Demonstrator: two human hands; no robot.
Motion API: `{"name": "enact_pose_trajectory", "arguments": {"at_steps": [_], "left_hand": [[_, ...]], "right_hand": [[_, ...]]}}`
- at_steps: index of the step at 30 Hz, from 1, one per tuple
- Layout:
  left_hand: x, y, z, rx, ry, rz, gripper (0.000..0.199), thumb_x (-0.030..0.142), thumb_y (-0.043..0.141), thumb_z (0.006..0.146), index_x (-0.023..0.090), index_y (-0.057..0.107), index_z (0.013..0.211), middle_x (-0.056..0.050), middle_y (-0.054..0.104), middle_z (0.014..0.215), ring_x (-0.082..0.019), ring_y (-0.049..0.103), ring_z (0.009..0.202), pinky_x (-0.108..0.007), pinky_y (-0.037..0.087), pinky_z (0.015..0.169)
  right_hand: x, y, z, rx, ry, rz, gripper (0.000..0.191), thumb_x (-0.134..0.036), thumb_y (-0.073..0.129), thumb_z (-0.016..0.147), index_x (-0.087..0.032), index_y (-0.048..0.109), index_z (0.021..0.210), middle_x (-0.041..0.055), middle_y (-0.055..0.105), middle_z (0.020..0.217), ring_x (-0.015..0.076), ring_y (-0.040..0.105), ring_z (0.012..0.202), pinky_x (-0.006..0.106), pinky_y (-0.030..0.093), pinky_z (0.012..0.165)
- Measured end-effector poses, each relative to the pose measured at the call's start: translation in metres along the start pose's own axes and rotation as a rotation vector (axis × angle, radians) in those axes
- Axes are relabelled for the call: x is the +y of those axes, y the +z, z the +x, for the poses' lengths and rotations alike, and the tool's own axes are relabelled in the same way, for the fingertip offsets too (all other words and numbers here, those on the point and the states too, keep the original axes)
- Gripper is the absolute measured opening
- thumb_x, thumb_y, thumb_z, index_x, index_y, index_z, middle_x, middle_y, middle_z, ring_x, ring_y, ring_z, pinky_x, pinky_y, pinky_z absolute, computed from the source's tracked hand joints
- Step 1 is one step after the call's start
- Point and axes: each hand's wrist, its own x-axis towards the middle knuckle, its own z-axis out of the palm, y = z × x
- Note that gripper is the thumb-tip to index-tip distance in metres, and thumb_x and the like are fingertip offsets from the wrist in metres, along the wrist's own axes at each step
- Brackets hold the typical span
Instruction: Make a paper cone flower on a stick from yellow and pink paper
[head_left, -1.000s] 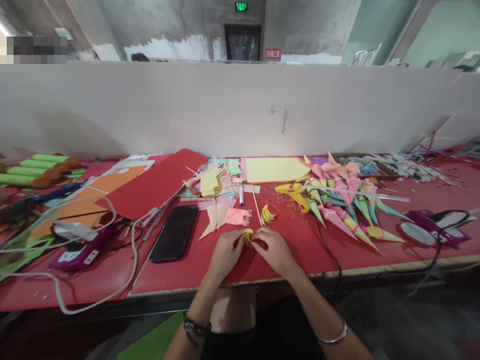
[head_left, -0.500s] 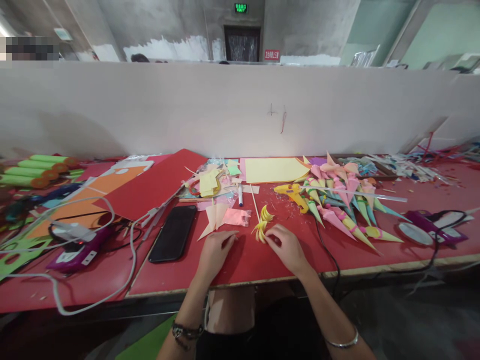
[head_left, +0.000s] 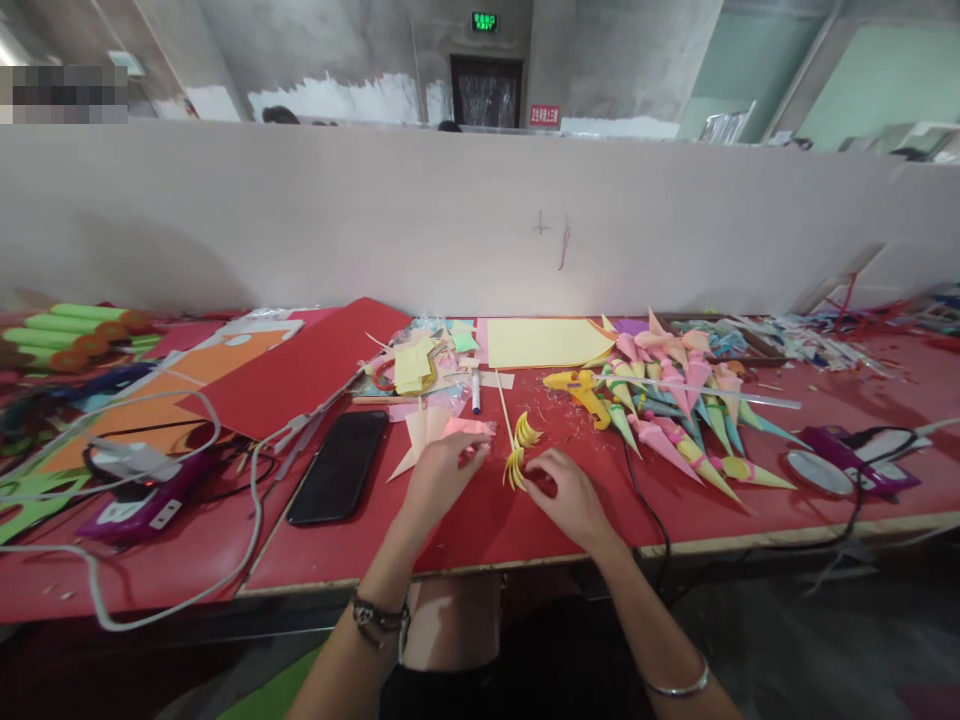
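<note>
On the red table, a small yellow curled-paper piece (head_left: 516,468) lies at the lower end of a thin stick (head_left: 504,400), with a second yellow curled piece (head_left: 528,430) just above it. My right hand (head_left: 566,495) is at the right side of the lower piece, thumb and forefinger bent round to its edge. My left hand (head_left: 448,475) hovers at the pink packet (head_left: 469,427), partly covering it, with its fingers apart and nothing seen in them. Behind my left hand are pale paper cones (head_left: 421,432).
A black phone (head_left: 339,467) lies left of my left hand. A yellow glue gun (head_left: 581,394) and a pile of paper cones (head_left: 675,385) are at the right. White cables (head_left: 259,500) cross the left side; a grey partition (head_left: 300,220) stands behind.
My left hand has moved up to the pink packet and now covers part of it. My right hand stays beside the yellow paper. The view has shifted slightly.
</note>
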Motion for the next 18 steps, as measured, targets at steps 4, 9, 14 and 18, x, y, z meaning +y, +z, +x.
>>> {"name": "enact_pose_trajectory", "arguments": {"at_steps": [4, 9, 14, 18], "left_hand": [[0.011, 0.002, 0.029, -0.087, 0.033, 0.001, 0.025, 0.026, 0.047, 0.077, 0.018, 0.061, 0.095, -0.004, 0.066, 0.084, -0.016, 0.058, 0.069, -0.025, 0.044, 0.062], [0.009, 0.018, 0.061, -0.226, 0.099, -0.012, 0.039, 0.024, 0.058, 0.067, 0.016, 0.056, 0.105, -0.007, 0.062, 0.093, -0.017, 0.057, 0.071, -0.027, 0.046, 0.065], [-0.003, 0.035, 0.079, -0.302, 0.131, -0.003, 0.044, 0.019, 0.063, 0.059, 0.015, 0.056, 0.103, -0.007, 0.061, 0.093, -0.02, 0.057, 0.083, -0.029, 0.044, 0.074], [-0.002, 0.038, 0.084, -0.321, 0.143, -0.009, 0.036, 0.014, 0.064, 0.053, 0.016, 0.06, 0.089, -0.003, 0.062, 0.085, -0.019, 0.056, 0.078, -0.027, 0.043, 0.072]], "right_hand": [[0.0, -0.001, -0.003, 0.043, 0.029, 0.076, 0.009, -0.024, 0.05, 0.075, -0.019, 0.056, 0.08, 0.0035, 0.057, 0.08, 0.0144, 0.055, 0.07, 0.025, 0.044, 0.063], [0.006, -0.014, -0.004, 0.074, 0.044, 0.072, 0.011, -0.021, 0.047, 0.076, -0.019, 0.057, 0.078, 0.0025, 0.057, 0.074, 0.0132, 0.053, 0.061, 0.025, 0.044, 0.059], [0.017, -0.043, 0.001, 0.155, 0.069, 0.02, 0.011, -0.02, 0.045, 0.076, -0.019, 0.056, 0.074, 0.0028, 0.057, 0.073, 0.0141, 0.053, 0.064, 0.025, 0.043, 0.061], [0.029, -0.058, 0.006, 0.206, 0.09, -0.008, 0.013, -0.023, 0.044, 0.077, -0.018, 0.055, 0.075, 0.0034, 0.058, 0.074, 0.0144, 0.054, 0.063, 0.025, 0.043, 0.061]]}}
